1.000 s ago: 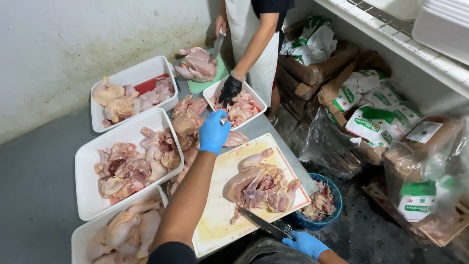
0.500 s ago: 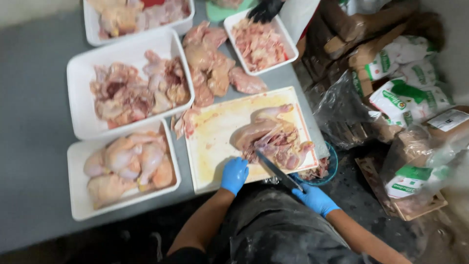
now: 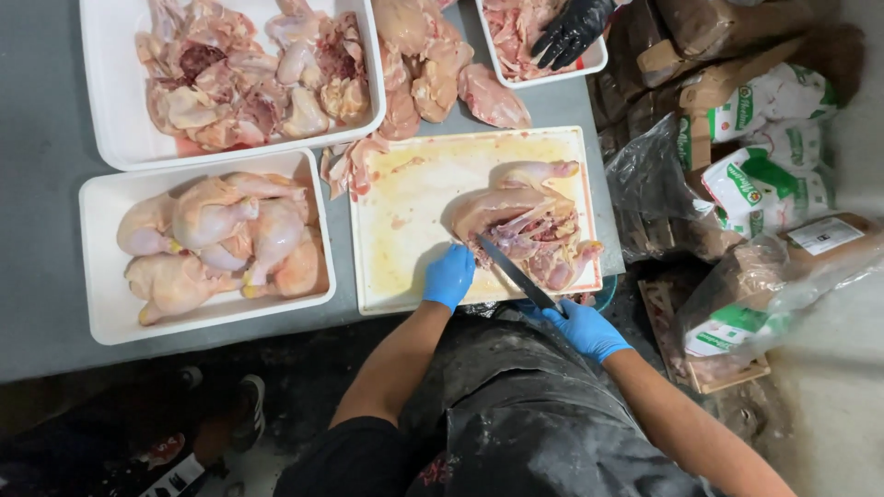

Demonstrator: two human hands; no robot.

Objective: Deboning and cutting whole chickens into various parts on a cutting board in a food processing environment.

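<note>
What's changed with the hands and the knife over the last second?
The left hand came back from the far chicken pile to the cutting board, beside the chicken. The right hand kept hold of the knife, its blade now angled into the chicken. Trays stayed put.

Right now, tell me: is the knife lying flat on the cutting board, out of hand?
No, the right hand grips the knife, its blade on the chicken.

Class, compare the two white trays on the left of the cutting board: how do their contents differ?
The near tray holds smooth, skin-on chicken pieces, pale yellow-pink; the far tray holds opened carcass pieces showing dark red insides. The near tray shows bare white floor around its pieces; the far tray is heaped nearly full. Both are white, rectangular, and stand on the grey table.
</note>
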